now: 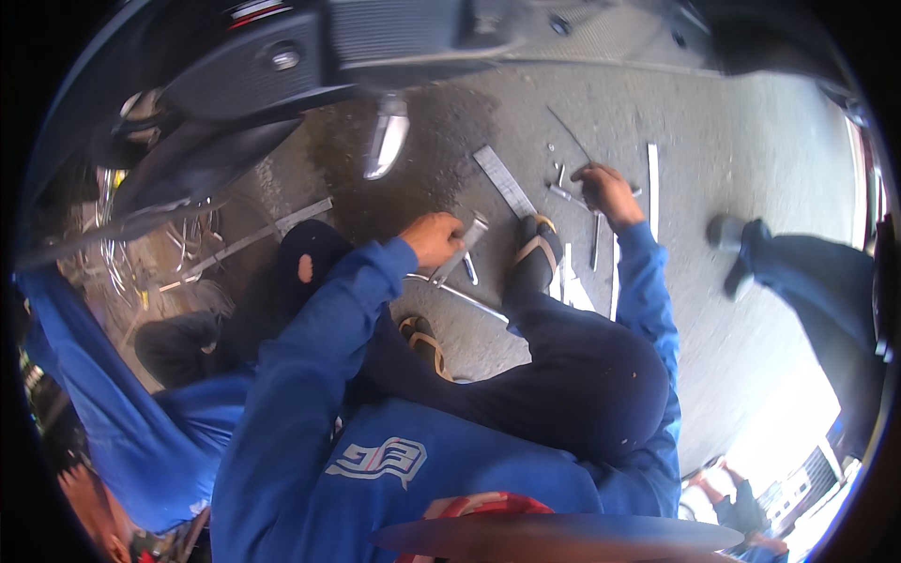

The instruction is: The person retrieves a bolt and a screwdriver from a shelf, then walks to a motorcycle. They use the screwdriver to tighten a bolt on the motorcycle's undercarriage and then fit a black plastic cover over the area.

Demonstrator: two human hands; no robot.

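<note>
My left hand (pixel 435 239) is closed on a grey metal tool (pixel 462 250), a straight bar with a wider end; its exact kind is unclear. My right hand (pixel 610 194) is low over several tools on the floor, its fingers curled. Whatever they hold is hidden. Beside those fingers lie a T-handle wrench (pixel 567 195) and a long thin rod (pixel 569 131). Another wrench-like tool (pixel 595 242) points toward me below the right hand. A long shiny bar (pixel 469 299) lies between my feet, under the left hand's tool. Near it is a small metal piece (pixel 469 268).
Flat metal strips (pixel 504 180) (pixel 653 192) lie on the concrete floor. A dark vehicle body (pixel 413 42) overhangs the far side, above a wet patch (pixel 422 141). Another person in blue (pixel 131 403) sits at the left, near tangled wires (pixel 192 244). Someone's leg (pixel 807 272) stands at the right.
</note>
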